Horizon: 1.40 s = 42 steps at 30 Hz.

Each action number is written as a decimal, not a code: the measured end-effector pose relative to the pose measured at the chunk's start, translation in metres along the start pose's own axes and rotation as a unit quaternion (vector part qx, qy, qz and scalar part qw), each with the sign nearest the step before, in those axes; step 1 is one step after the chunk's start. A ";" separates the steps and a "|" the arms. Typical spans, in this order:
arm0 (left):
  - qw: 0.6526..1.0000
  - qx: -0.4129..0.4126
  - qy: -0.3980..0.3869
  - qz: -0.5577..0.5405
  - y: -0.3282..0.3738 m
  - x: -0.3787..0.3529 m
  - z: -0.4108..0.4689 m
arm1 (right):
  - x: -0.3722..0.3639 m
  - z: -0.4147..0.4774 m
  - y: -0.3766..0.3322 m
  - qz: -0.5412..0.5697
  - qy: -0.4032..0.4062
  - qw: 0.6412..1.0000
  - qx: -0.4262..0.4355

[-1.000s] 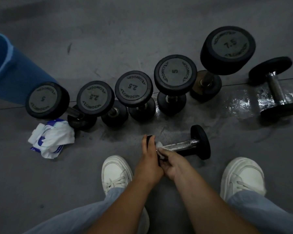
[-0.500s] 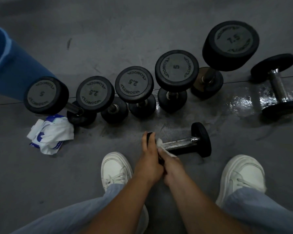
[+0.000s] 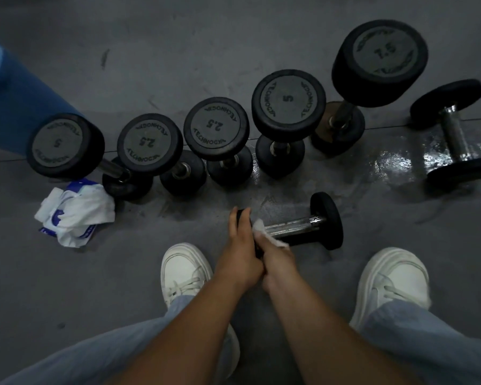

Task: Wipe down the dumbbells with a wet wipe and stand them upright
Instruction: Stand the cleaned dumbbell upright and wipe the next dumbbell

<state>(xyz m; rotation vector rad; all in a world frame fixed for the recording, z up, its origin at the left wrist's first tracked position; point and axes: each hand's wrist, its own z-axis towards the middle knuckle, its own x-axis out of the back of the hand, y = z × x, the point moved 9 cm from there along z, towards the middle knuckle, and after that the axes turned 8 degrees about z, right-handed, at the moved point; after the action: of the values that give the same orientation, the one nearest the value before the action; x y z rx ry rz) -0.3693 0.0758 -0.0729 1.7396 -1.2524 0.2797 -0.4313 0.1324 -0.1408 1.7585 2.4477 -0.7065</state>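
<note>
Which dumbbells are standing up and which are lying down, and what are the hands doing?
Row of five dumbbells: standing upright.
Small dumbbell: lying down, held.
Far-right dumbbell: lying down.
Wet wipe: pressed on the small dumbbell's handle.
Left hand: grips its near end.
Right hand: holds the wet wipe.
Floor: wet patch.

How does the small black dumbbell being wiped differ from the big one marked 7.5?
The small black dumbbell lies on its side; the big black 7.5 dumbbell stands upright. The small one's heads are smaller than the big one's. The left hand and right hand, with a white wipe, hold the small one; the big one is untouched. Both are black-headed.
</note>
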 end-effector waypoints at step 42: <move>0.997 -0.018 -0.076 0.008 0.005 -0.015 0.004 | 0.028 -0.006 -0.007 0.052 -0.051 0.997 0.014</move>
<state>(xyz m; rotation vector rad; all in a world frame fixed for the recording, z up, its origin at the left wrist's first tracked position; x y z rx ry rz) -0.3815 0.0817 -0.0820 1.7464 -1.3711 0.1350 -0.4460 0.1577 -0.1415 1.7964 2.2743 -0.8030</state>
